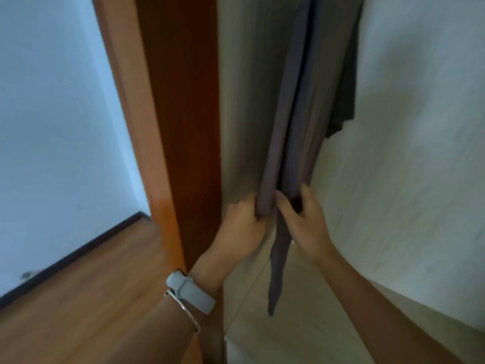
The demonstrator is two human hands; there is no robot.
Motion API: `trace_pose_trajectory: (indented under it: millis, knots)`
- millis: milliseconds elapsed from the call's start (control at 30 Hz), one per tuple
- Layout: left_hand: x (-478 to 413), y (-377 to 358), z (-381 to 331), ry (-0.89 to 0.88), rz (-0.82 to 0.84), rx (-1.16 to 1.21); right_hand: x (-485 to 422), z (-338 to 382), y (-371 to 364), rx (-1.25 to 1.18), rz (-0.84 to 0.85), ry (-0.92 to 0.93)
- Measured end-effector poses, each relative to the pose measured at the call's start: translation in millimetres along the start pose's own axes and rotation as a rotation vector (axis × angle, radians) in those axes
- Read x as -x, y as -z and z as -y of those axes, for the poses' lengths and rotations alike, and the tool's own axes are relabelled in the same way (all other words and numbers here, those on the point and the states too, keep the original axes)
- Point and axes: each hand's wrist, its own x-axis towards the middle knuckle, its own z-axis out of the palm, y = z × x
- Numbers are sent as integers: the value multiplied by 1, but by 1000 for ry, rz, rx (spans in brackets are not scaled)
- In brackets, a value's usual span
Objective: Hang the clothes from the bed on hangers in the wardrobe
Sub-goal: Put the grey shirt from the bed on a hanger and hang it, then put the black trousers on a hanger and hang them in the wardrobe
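Grey garment [291,114], head view, the only view. It hangs inside the wardrobe as two long, narrow folds side by side, running from the top edge of the frame down to the hands. Its hanger lies above the frame and cannot be seen. A thin strip of the same cloth [278,271] dangles below the hands.

The left hand [244,222] has its grip clenched round the lower end of the left fold. The right hand [304,219] pinches the lower end of the right fold between thumb and fingers. The two hands sit just beside each other, on either side of the gap between the folds. Holding both ends at matching height probably serves to pull the cloth straight and even on the hanger, so the step in hand looks like smoothing rather than placing.

A darker garment [343,88] hangs behind and to the right, touching or nearly touching the grey one. The open wardrobe door [178,114], brown, stands at the left. The pale inner wall [420,153] fills the right. The wooden floor [91,298] lies near left. The left wrist carries a grey watch [189,290] and a bracelet [183,311]. The bed is out of view.
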Motion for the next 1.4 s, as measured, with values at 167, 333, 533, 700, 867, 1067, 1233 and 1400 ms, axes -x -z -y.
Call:
trace_pose_trajectory:
  millis: [167,333,533,700,867,1067,1233,1400]
  knots:
    - [97,-40,102,270,279,-152,82,-90,-26,196,373,-396]
    - [225,-13,195,713,334,-158,152,-149,-58,480,906,-570]
    - [358,51,253,1133,309,-151,191,-171,-124,642,1296,-608]
    - [412,82,291,1444,102,-24,204,-180,-200,810,1473,-653]
    - [458,115,325,1689,-213,224,199,-168,-288,863,1388,-755]
    - [497,152,340,1872,-615,565,179,-131,-410,812,1474,-596]
    - [510,161,354,1981,-873,771,181,-101,-516,870,1594,-446]
    - [514,185,385,2021,-1003,852,191,-74,-639,983,1756,-306]
